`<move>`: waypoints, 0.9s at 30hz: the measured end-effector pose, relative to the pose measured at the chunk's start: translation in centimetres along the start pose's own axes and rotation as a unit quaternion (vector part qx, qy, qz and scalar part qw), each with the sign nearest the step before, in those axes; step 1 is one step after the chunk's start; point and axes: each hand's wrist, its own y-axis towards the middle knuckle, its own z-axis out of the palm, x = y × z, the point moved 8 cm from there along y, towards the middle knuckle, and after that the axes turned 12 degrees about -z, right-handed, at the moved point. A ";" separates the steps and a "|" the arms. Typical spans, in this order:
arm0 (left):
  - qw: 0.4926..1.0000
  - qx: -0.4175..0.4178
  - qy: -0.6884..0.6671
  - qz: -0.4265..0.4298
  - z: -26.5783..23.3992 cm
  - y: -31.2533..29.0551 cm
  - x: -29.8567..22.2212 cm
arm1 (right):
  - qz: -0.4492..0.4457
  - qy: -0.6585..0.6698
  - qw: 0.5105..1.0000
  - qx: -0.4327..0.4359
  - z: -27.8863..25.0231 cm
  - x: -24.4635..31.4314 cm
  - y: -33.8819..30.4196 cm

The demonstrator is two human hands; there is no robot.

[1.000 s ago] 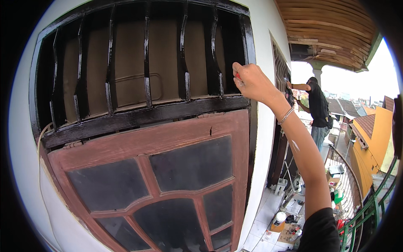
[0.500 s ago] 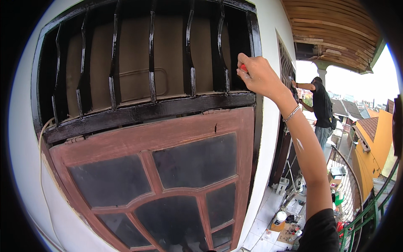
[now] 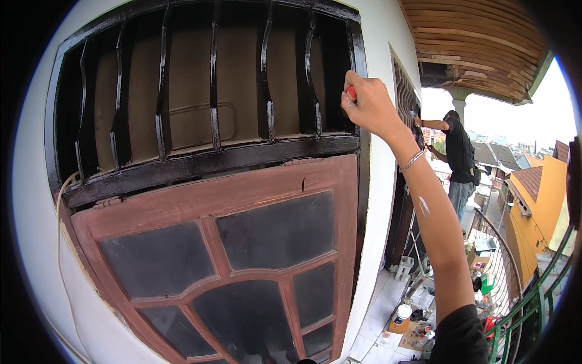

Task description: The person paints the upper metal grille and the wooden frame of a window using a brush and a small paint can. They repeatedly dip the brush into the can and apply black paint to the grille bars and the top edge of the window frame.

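My right hand (image 3: 368,103) is raised at the right post of the window frame (image 3: 357,54), closed around a red-ended handle (image 3: 351,92). Only the red end shows; the rest is hidden by my fingers and the post. The frame is glossy black and set with several curved black bars (image 3: 214,79). Below its lower rail (image 3: 212,162) stands a reddish-brown door (image 3: 209,242) with dark glass panes. White smears mark my right forearm, and a bracelet circles the wrist. My left hand is out of view.
A co-worker (image 3: 462,151) in dark clothes reaches toward another barred opening at the right. On the tiled balcony floor (image 3: 373,315) are a white bucket (image 3: 402,313), a cardboard piece (image 3: 415,335) and clutter. A green railing (image 3: 533,309) borders the right side. A pale cable (image 3: 59,242) hangs at left.
The view has shifted slightly, so the frame and door appear a little further left. My right hand is slightly higher along the frame's post, still gripping the red-ended handle.
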 end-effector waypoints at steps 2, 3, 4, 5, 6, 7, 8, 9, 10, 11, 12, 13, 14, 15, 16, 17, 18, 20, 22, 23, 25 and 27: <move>1.000 0.003 -0.001 0.005 0.1 0.0 -0.1 | 0.019 0.040 0.998 -0.034 0.8 -0.1 0.3; 1.000 0.009 -0.003 0.010 0.2 0.1 -0.2 | 0.015 0.032 0.999 -0.023 1.9 -1.0 0.2; 1.000 0.012 -0.002 0.013 0.3 0.3 -0.4 | 0.008 -0.020 1.000 0.008 3.0 -2.0 -0.3; 1.000 0.016 -0.002 0.016 0.2 0.4 -0.5 | 0.001 -0.071 0.997 0.038 3.4 -2.7 -0.6; 1.000 0.015 -0.002 0.017 0.0 0.4 -0.5 | 0.033 -0.066 0.997 -0.001 1.8 -2.9 -0.6; 1.000 0.014 -0.003 0.019 -0.1 0.4 -0.5 | 0.062 -0.062 0.995 -0.039 -0.6 -2.9 -0.7; 1.000 0.016 -0.007 0.020 -0.6 0.7 -0.5 | 0.067 -0.087 0.992 -0.070 -3.1 -2.4 -1.0; 1.000 0.019 -0.007 0.022 -0.3 0.7 -0.5 | 0.067 -0.122 0.984 -0.111 -6.2 -1.1 -1.2; 1.000 0.015 -0.006 0.018 -0.7 0.3 -0.3 | 0.057 -0.156 0.976 -0.144 -8.0 0.4 -2.3; 1.000 0.009 -0.006 0.018 -1.0 0.2 -0.2 | 0.044 -0.198 0.959 -0.196 -10.0 2.2 -3.7; 1.000 0.004 -0.007 0.014 -1.6 0.1 0.1 | 0.064 -0.217 0.942 -0.247 -11.9 5.1 -5.4; 1.000 -0.004 -0.002 0.012 -2.1 -0.4 0.1 | 0.077 -0.165 0.926 -0.330 -13.6 6.8 -8.1; 1.000 -0.015 -0.002 0.007 -2.7 -0.9 0.5 | 0.124 -0.021 0.900 -0.418 -14.3 8.1 -11.7; 1.000 -0.025 -0.002 0.007 -3.0 -1.3 0.6 | 0.130 -0.009 0.885 -0.448 -15.4 10.1 -15.7; 1.000 -0.029 -0.001 0.009 -3.3 -1.6 0.6 | 0.162 -0.046 0.869 -0.466 -16.4 12.2 -21.2; 0.999 -0.031 -0.001 0.015 -3.6 -1.8 0.4 | 0.176 -0.098 0.859 -0.470 -17.5 15.1 -26.6; 0.999 -0.035 -0.002 0.021 -3.9 -2.0 0.2 | 0.184 -0.162 0.870 -0.429 -17.9 17.9 -32.1; 0.999 -0.043 -0.010 0.030 -3.8 -1.9 0.5 | 0.388 -0.172 0.859 -0.286 -17.1 21.6 -47.3; 0.999 -0.027 -0.021 0.039 -3.0 -1.2 1.0 | 0.641 -0.180 0.744 0.059 -16.6 27.2 -65.1; 0.998 -0.044 -0.013 0.040 -3.4 -2.0 0.6 | 0.683 -0.133 0.693 0.185 -15.1 29.6 -67.7; 0.997 -0.070 -0.019 0.036 -3.8 -2.9 1.2 | 0.697 -0.078 0.669 0.248 -12.5 30.9 -66.1; 0.995 -0.089 -0.025 0.031 -4.0 -3.5 1.9 | 0.691 -0.050 0.668 0.271 -10.8 30.8 -64.8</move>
